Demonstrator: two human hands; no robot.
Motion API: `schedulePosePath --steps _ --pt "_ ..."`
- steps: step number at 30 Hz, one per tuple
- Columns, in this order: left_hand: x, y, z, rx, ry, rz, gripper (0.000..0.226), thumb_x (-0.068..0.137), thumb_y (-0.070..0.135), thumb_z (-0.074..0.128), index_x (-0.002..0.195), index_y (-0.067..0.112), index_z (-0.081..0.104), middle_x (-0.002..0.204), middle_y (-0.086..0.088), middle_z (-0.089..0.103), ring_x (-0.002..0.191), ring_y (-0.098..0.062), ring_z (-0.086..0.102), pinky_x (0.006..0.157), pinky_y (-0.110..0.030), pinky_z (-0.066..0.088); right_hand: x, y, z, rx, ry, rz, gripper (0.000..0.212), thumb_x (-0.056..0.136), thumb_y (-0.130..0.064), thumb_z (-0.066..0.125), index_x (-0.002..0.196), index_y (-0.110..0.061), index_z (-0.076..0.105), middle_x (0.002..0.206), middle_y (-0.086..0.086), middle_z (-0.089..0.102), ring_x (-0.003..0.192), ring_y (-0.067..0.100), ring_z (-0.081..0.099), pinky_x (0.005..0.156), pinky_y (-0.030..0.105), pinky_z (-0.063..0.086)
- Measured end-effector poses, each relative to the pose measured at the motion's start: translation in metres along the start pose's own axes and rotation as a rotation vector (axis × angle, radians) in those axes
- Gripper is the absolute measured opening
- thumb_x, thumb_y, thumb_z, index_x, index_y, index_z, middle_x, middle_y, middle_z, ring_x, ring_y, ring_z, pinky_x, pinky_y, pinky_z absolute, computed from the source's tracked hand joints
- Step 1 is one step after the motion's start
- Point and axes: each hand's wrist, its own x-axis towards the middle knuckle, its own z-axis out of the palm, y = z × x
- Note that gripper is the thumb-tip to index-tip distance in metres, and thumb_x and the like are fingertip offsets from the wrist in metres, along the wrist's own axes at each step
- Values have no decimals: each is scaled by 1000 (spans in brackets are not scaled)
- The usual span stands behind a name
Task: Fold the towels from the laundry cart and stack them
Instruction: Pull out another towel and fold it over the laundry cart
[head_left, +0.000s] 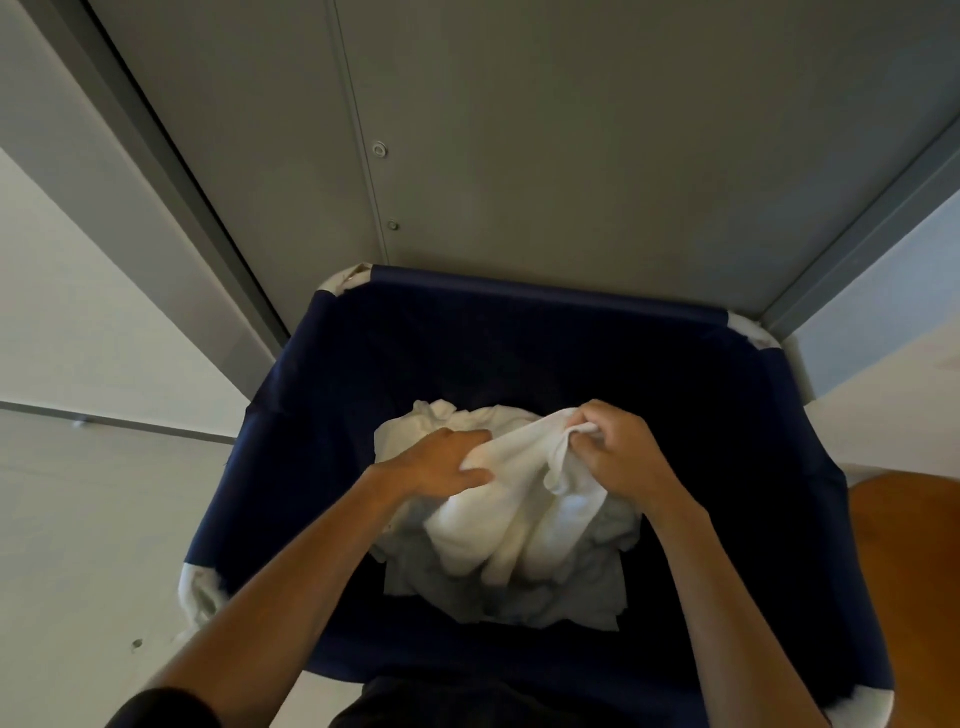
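Observation:
A navy fabric laundry cart (311, 415) with white corner pieces stands right in front of me. Inside it lies a heap of crumpled white towels (566, 592). One white towel (519, 499) is bunched up above the heap. My left hand (441, 462) grips its left side, thumb and fingers closed on the cloth. My right hand (618, 447) pinches an upper edge of the same towel. Both forearms reach down into the cart.
A grey metal door (571, 130) with a dark frame rises just behind the cart. Pale walls stand to the left and right. The corner of a wooden surface (909, 561) shows at the right, beside the cart.

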Motion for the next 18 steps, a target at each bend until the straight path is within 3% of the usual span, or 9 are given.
schedulePosePath --steps 4,6,11,14,18 --pt "-8 -31 10 24 -24 -128 8 95 29 55 92 24 50 83 5 53 76 -13 50 61 -23 37 -2 5 -15 36 130 46 12 86 -2 54 80 -9 60 83 -2 62 79 9 58 61 6 40" --pt "-14 -44 13 21 -15 -185 11 94 25 54 87 28 46 81 6 52 76 -15 52 64 -26 40 -3 7 -17 57 148 84 11 86 -3 53 81 -9 61 84 -2 63 80 8 59 61 7 42" --pt "-28 -67 20 14 27 -264 9 95 21 52 95 28 47 92 3 57 84 -17 57 68 -26 42 -4 15 -19 85 205 167 13 87 -6 52 89 -10 63 89 -1 64 81 9 59 60 15 43" --pt "-37 -79 25 -13 80 -358 9 96 16 50 99 24 49 102 -5 62 88 -20 60 76 -35 53 -3 18 -22 100 263 208 11 88 -8 52 90 -12 62 88 -1 62 76 6 56 56 13 38" --pt "-41 -76 26 -19 198 -472 15 100 17 42 111 13 51 99 -11 64 83 -25 63 74 -40 57 1 21 -18 103 326 249 11 91 -10 50 96 -14 60 95 -1 59 78 4 53 58 15 36"
